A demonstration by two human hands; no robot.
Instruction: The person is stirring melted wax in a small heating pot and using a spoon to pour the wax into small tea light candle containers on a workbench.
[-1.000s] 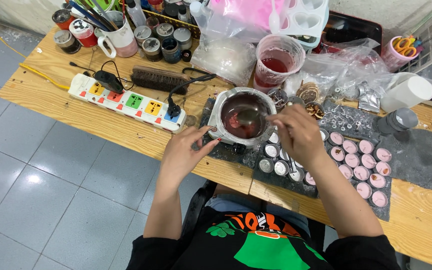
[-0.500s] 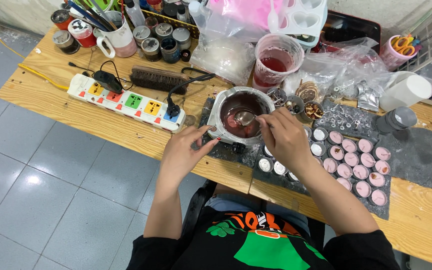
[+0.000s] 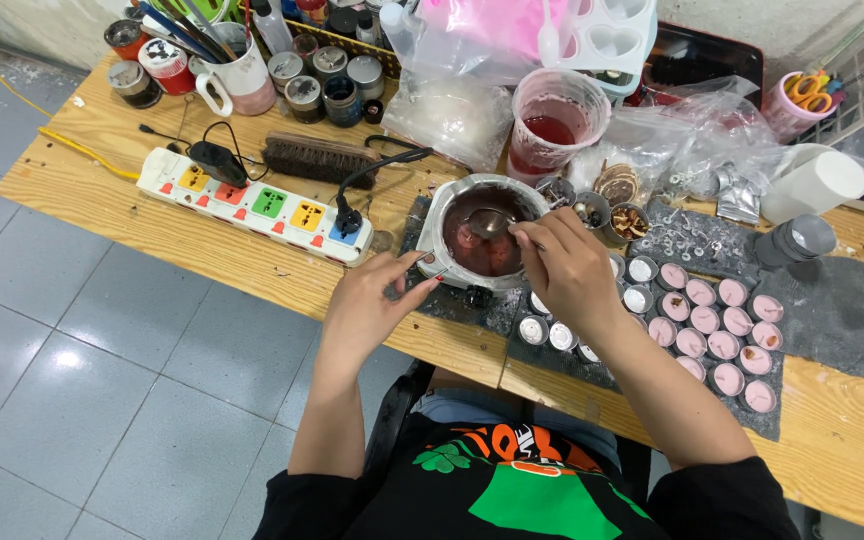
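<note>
A round metal pot (image 3: 450, 207) of dark red liquid with pale lumps sits on a grey mat at the wooden table's near edge. My right hand (image 3: 570, 268) holds a metal spoon (image 3: 489, 222) whose bowl is dipped in the pot's liquid. My left hand (image 3: 372, 305) rests at the pot's left side, its fingertips touching the rim and the mat. To the right of the pot stand several small round tins (image 3: 712, 330), some filled with pink wax, some white and unfilled.
A white power strip (image 3: 257, 205) with coloured sockets and a brush (image 3: 317, 160) lie left of the pot. A plastic cup of red liquid (image 3: 552, 125), plastic bags, jars, a mug of tools, a white cup (image 3: 812, 185) and scissors crowd the table's far side.
My right hand has moved left over the pot, bringing the spoon into the liquid. My left hand has stayed at the pot's left side.
</note>
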